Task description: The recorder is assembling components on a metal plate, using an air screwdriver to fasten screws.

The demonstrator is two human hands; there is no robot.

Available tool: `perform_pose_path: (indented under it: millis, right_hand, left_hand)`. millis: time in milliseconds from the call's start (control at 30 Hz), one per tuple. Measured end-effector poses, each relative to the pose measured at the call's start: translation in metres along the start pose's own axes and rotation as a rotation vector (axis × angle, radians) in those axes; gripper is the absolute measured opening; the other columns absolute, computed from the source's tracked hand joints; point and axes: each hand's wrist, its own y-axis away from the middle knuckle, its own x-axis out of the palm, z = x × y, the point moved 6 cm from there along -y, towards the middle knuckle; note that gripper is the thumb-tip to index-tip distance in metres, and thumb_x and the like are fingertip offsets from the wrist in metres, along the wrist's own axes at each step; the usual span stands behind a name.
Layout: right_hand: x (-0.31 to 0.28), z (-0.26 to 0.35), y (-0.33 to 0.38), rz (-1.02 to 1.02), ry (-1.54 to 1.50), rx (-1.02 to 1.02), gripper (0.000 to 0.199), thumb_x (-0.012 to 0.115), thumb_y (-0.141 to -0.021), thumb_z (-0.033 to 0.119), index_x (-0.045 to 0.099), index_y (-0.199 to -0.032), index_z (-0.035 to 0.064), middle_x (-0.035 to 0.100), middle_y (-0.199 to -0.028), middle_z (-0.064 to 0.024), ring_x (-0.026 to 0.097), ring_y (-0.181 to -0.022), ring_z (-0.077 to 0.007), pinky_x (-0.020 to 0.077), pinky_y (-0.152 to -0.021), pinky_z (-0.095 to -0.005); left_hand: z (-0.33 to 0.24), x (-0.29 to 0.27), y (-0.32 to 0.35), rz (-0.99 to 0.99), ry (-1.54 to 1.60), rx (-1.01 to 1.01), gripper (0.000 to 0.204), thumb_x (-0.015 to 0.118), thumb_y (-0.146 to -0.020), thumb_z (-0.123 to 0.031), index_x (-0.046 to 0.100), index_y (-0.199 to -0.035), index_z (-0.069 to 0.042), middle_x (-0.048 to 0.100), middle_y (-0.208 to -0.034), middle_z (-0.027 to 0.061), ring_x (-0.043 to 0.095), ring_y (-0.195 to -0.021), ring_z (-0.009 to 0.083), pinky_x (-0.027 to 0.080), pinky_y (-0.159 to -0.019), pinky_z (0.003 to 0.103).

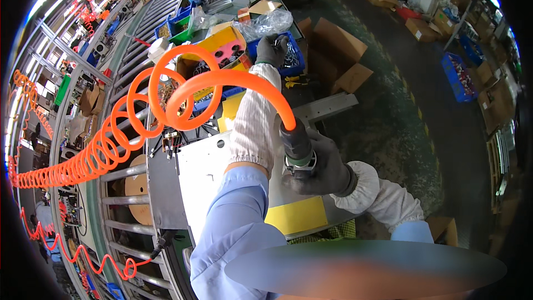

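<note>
Head view: gripping, just beyond a yellow strip [298, 215], a black pneumatic tool [295, 145] on an orange coiled hose [244, 79] in the gloved right hand [326, 168]; farther off, reaching into a blue bin [300, 61] of metal parts [290, 57] with the left hand [271, 50], leaving its grip impossible to tell.

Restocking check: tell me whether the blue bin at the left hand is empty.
Not empty: small metal parts show inside the blue bin, beside the gloved left hand. Cannot tell how full.
</note>
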Motion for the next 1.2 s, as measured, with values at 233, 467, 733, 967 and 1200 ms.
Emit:
perform_pose_path:
  millis: [233,467,733,967,1200]
  right_hand:
    - [0.003,-0.005,0.003,-0.023,0.05,-0.001,0.037,0.083,-0.062,0.013,0.064,-0.092,0.0019,0.06,-0.089,-0.0114,0.062,-0.08,-0.0228,0.0484,-0.07,-0.0338]
    - [0.001,-0.007,0.009,-0.079,-0.093,0.083,0.042,0.081,-0.064,0.012,0.063,-0.1,0.0031,0.062,-0.092,-0.0107,0.063,-0.082,-0.02,0.0511,-0.069,-0.0343]
    - [-0.024,0.057,-0.009,-0.236,-0.239,-0.118,0.039,0.074,-0.078,0.006,0.055,-0.112,0.0017,0.061,-0.093,-0.0037,0.06,-0.08,-0.0109,0.0503,-0.061,-0.0279]
    - [-0.016,0.116,-0.001,-0.399,0.006,-0.372,0.033,0.062,-0.084,0.005,0.055,-0.115,-0.0024,0.064,-0.098,-0.0119,0.062,-0.083,-0.0173,0.0525,-0.073,-0.0307]
    - [-0.004,0.122,0.015,-0.514,0.012,-0.498,0.02,0.067,-0.084,0.008,0.066,-0.103,0.0022,0.065,-0.095,-0.0054,0.063,-0.081,-0.0129,0.0516,-0.071,-0.0276]
  left_hand:
    - [-0.013,0.006,-0.022,0.397,-0.605,0.266,0.011,0.047,-0.095,-0.012,0.054,-0.097,-0.004,0.06,-0.082,0.007,0.059,-0.069,0.0189,0.049,-0.05,0.023]
    - [0.005,0.056,0.073,0.008,-0.439,-0.112,0.009,0.054,-0.096,-0.02,0.056,-0.098,-0.011,0.053,-0.073,-0.0028,0.05,-0.058,0.0065,0.039,-0.043,0.014]
    - [0.016,0.083,0.289,0.151,-0.478,-0.087,0.022,0.047,-0.101,-0.027,0.055,-0.104,-0.007,0.058,-0.085,0.0024,0.057,-0.069,0.0093,0.042,-0.046,0.014]
    - [0.061,0.057,0.444,0.094,-0.582,-0.144,0.038,0.053,-0.099,-0.035,0.053,-0.123,-0.006,0.053,-0.078,-0.0012,0.046,-0.061,0.0057,0.035,-0.048,0.015]
    - [0.083,0.069,0.508,0.309,-1.225,0.074,0.046,0.051,-0.1,-0.039,0.055,-0.125,-0.001,0.048,-0.072,-0.0025,0.042,-0.059,0.0053,0.035,-0.053,0.02]
